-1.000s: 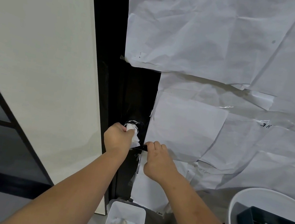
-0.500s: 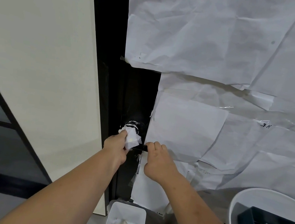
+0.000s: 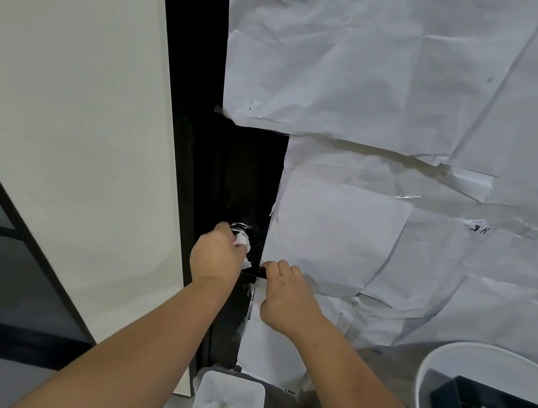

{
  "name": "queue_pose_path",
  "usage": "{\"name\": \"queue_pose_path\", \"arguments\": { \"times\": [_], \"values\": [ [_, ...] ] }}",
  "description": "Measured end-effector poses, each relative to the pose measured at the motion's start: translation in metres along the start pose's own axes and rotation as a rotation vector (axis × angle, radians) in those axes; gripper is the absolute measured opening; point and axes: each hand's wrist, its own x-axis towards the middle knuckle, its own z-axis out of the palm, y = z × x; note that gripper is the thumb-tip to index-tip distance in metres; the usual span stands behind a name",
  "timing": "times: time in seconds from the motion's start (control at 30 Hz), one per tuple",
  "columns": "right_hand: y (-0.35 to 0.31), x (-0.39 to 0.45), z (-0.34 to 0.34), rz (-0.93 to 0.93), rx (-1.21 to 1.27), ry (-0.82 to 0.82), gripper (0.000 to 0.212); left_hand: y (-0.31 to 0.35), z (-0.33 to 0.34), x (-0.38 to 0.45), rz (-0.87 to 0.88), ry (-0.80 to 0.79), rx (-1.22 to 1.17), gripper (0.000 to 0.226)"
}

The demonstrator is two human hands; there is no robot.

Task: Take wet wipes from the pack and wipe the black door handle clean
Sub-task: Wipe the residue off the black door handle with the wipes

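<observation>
**Desk editor:** While the person is working at the black door near the middle of the frame, what is each hand doing?

**Photographer:** The left hand [image 3: 216, 258] is clenching a crumpled wet wipe [image 3: 242, 241] and pressing it against the round base of the black door handle [image 3: 253, 270], where white smears are showing. The right hand [image 3: 285, 296] is curling its fingers [image 3: 270, 268] over the lever's outer end, seemingly steadying it.

**Desk editor:** How is the wipe likely handling?

**Photographer:** It is looking soft, limp and light, bunching into a wad, so pinching it in a fold between thumb and fingers is probably giving the firmest rub. The handle is looking rigid and glossy, likely slick once damp; holding the free end is sensible, since the lever may swing under pressure.

**Desk editor:** And the pack?

**Photographer:** Something yellow and white is lying in the dark bin [image 3: 460, 403] at lower right; whether that is the pack, I cannot tell. A white tub [image 3: 203, 402] of used wipes is sitting at bottom centre.
</observation>
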Motion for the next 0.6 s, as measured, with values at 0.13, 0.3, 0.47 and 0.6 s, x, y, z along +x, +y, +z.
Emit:
{"name": "queue_pose_path", "arguments": {
  "times": [0.13, 0.3, 0.47, 0.6],
  "values": [
    [0.001, 0.0, -0.001, -0.013, 0.004, 0.0, 0.059, -0.003, 0.002, -0.002, -0.018, 0.01, -0.079, 0.018],
    [0.003, -0.001, 0.0, -0.02, 0.005, 0.005, 0.06, -0.005, 0.007, -0.003, -0.278, 0.013, -0.418, 0.019],
    [0.003, 0.0, 0.001, -0.017, 0.014, 0.005, 0.062, -0.004, 0.006, -0.004, -0.627, -0.037, -0.795, 0.019],
    [0.003, -0.001, 0.0, -0.014, 0.035, 0.0, 0.062, -0.014, 0.007, -0.006, -0.857, -0.151, -1.13, 0.035]
  ]
}}
